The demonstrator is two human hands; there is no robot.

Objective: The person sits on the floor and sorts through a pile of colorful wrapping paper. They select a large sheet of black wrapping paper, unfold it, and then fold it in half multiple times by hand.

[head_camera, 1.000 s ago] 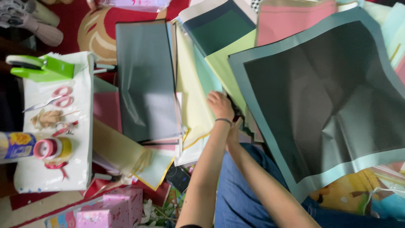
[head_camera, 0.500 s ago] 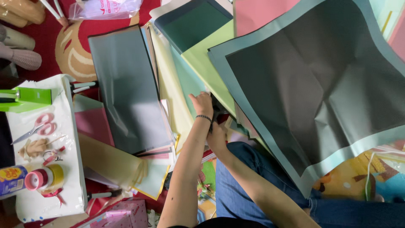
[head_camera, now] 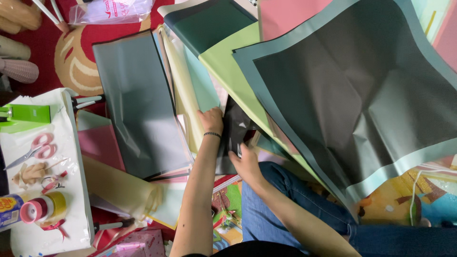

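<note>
Pressing down with the left hand (head_camera: pixel 211 120), palm flat and fingers spread, on a pale yellow sheet (head_camera: pixel 186 90) at the edge where it meets a black sheet (head_camera: pixel 234 128); nothing clamped in it, only resting on the paper. Wearing a thin dark bracelet (head_camera: pixel 212 134) at that wrist. Reaching with the right hand (head_camera: pixel 246 162) to the lower edge of the same black sheet, fingers curled at the paper's border; cannot tell whether pinching it or just touching.

Lying between the two hands, the black sheet, tucked partly under a light green sheet (head_camera: pixel 227 62) and a large dark grey sheet with a teal border (head_camera: pixel 352 90) that spreads wide to the right. Sitting to the left of the yellow sheet, a grey translucent sheet (head_camera: pixel 138 104). Showing above, a dark green sheet (head_camera: pixel 204 24) and a pink sheet (head_camera: pixel 285 14).

Standing far left, well apart from both hands, a white tray (head_camera: pixel 71 190) carrying pink-handled scissors (head_camera: pixel 35 148), a green stapler (head_camera: pixel 26 116) and rolls of tape (head_camera: pixel 43 207). Covering the legs below the right forearm, blue jeans (head_camera: pixel 271 209).
</note>
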